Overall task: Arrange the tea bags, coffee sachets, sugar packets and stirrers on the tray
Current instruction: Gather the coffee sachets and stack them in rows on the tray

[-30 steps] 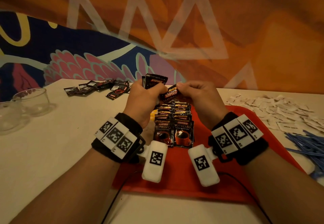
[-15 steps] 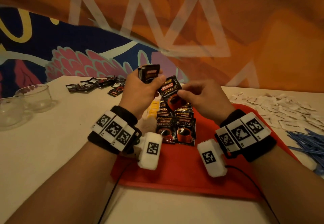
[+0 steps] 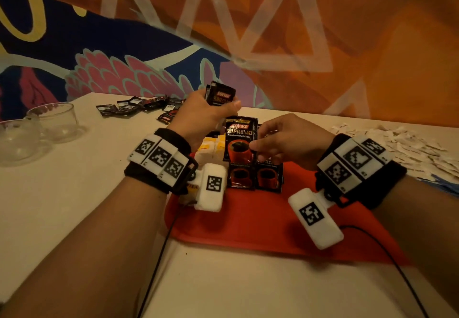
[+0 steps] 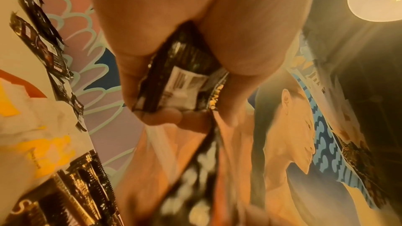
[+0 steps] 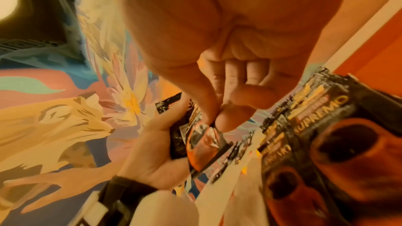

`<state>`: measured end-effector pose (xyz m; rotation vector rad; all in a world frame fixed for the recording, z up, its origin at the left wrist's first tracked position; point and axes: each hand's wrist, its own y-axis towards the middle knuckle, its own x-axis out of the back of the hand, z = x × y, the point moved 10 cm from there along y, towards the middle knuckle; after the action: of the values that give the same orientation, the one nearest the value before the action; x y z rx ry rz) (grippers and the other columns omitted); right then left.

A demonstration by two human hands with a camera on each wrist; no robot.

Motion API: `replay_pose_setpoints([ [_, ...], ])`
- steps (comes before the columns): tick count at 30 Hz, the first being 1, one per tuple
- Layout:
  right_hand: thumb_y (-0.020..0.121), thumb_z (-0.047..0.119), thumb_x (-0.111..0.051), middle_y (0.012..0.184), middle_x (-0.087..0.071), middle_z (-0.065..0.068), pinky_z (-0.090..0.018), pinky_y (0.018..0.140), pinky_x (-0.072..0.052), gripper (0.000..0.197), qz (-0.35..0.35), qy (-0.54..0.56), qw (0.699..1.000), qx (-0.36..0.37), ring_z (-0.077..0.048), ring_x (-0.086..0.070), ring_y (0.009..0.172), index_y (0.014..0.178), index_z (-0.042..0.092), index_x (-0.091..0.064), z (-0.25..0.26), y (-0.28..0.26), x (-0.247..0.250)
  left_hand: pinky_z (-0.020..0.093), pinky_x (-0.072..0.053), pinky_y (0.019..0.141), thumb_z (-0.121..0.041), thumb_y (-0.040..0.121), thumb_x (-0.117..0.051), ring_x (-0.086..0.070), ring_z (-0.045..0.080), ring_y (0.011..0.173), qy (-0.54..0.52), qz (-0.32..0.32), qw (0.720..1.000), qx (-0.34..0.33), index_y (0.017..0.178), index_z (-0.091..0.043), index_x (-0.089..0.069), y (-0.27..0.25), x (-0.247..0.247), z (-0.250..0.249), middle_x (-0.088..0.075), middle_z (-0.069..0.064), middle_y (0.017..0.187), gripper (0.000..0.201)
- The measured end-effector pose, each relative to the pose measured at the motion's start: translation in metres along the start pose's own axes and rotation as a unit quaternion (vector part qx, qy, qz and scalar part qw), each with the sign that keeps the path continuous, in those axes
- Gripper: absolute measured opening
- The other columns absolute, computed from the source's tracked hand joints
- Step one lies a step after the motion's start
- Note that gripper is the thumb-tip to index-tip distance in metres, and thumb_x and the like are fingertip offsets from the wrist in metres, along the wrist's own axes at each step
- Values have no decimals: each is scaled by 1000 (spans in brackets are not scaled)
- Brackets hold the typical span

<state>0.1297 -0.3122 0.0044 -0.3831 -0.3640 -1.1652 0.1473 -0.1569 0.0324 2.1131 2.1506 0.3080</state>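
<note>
My left hand (image 3: 208,116) grips a small stack of black coffee sachets (image 3: 221,96) upright above the far left of the red tray (image 3: 248,220); the same stack (image 4: 180,78) fills its fingers in the left wrist view. My right hand (image 3: 285,141) pinches one black coffee sachet (image 3: 239,141) by its right edge, held upright over the rows of coffee sachets (image 3: 255,178) lying on the tray. That pinched sachet (image 5: 202,142) also shows under my right fingertips. White and yellow tea bags (image 3: 211,147) lie on the tray behind my left wrist.
More coffee sachets (image 3: 139,106) lie loose at the table's far left. Two glass cups (image 3: 52,121) stand at the left edge. White sugar packets (image 3: 409,146) are heaped at the right, with blue stirrers (image 3: 444,183) beside them. Cables trail from both wrists.
My right hand drew one sachet off the left hand's stack and lowered it, now upright and facing me, toward the rows on the tray. The left hand rose slightly.
</note>
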Motion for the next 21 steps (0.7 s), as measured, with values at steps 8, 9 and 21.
replay_pose_setpoints([
  [8, 90, 8, -68, 62, -69, -3, -30, 64, -50, 17, 41, -86, 989, -117, -20, -64, 75, 76, 11, -61, -45, -10, -21, 26, -47, 53, -22, 96, -64, -60, 14, 59, -158, -28, 982, 99, 112, -7, -62, 4, 9, 23, -64, 4, 77, 22],
  [9, 91, 9, -68, 63, -70, -3, -31, 66, -50, 16, 40, -93, 987, -124, -22, -64, 77, 77, 11, -61, -46, -11, -22, 26, -47, 54, -21, 96, -64, -60, 13, 59, -170, -24, 980, 104, 112, -8, -62, 5, 9, 24, -64, 3, 76, 21],
  [21, 94, 16, -65, 86, -76, -14, -25, 59, -52, 15, 35, -144, 978, -149, -19, -70, 76, 81, 7, -65, -45, -8, -33, 24, -47, 53, -17, 96, -60, -59, 12, 60, -219, -11, 967, 128, 107, -11, -61, 6, 11, 29, -64, 1, 75, 12],
])
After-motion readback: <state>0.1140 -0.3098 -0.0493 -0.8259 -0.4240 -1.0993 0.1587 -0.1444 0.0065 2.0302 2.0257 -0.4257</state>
